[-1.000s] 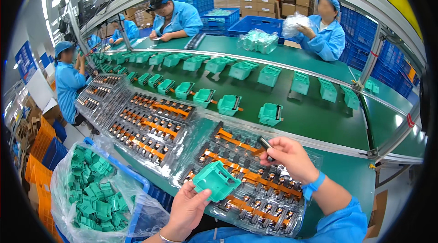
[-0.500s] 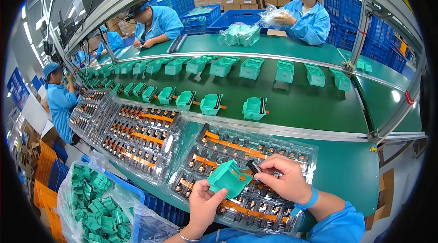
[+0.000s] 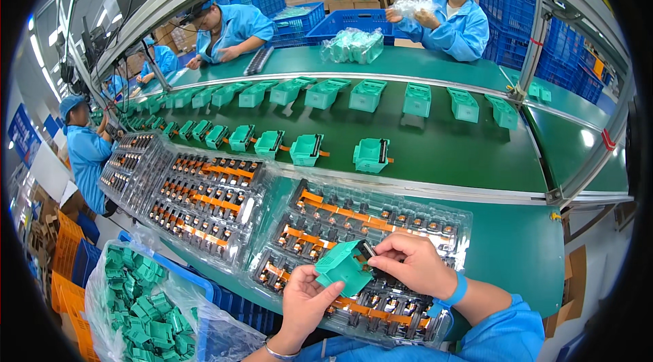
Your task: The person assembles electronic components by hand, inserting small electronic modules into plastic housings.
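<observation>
Pinching a small black part (image 3: 368, 251) into the green plastic housing (image 3: 342, 267), right hand (image 3: 415, 267) fingers clamped; left hand (image 3: 306, 301) grips the housing; many tray (image 3: 449, 226) parts remain.

Scene brightly and evenly lit from overhead; white glare spots sit on the green conveyor belt (image 3: 435, 151) at far right and on the clear plastic trays (image 3: 204, 199), shadows soft and short. Strong fisheye bend: rails curve toward the rim, corners fall to black. Centre sharp; the far background workers slightly soft.
</observation>
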A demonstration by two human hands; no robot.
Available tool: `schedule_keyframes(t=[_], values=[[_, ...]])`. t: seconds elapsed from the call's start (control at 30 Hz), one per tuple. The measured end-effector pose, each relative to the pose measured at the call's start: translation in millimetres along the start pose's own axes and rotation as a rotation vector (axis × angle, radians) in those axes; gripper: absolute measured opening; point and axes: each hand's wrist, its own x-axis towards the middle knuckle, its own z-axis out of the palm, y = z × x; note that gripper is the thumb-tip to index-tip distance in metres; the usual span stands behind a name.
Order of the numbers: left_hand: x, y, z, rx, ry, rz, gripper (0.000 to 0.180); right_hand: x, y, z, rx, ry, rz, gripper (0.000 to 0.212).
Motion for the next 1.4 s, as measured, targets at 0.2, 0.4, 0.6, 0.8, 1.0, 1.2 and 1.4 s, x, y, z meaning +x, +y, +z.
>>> schedule_keyframes(t=[0.2,0.4,0.6,0.8,1.0,1.2,1.4], values=[[-1.6,-1.2,0.0,0.016,-0.009,0.016,0.03,0.1,4.1,-1.5,-0.045,-0.097,0.073,0.017],[-3.9,-1.6,0.4,0.01,-0.007,0.027,0.03,-2.7,13.4,3.9,0.119,-0.109,0.161,0.019],[-7.8,-3.4,-1.9,0.028,-0.051,0.046,0.031,-2.8,11.5,-1.5,0.105,-0.243,0.169,0.02],[-5.5,-4.7,-0.2,0.027,-0.073,0.03,0.031,-3.5,11.3,-4.3,0.096,-0.237,0.185,0.021],[-4.9,-2.8,-0.2,-0.024,-0.125,0.066,0.038,-1.4,11.2,-0.1,0.11,-0.133,0.152,0.018],[-18.7,0.9,-14.6,-0.002,-0.159,0.269,0.043,28.3,-0.3,-44.4,0.211,0.267,0.151,0.014],[-64.3,21.6,-44.8,0.251,-0.084,0.435,0.025,87.4,45.1,-120.1,0.03,0.398,0.298,0.012]])
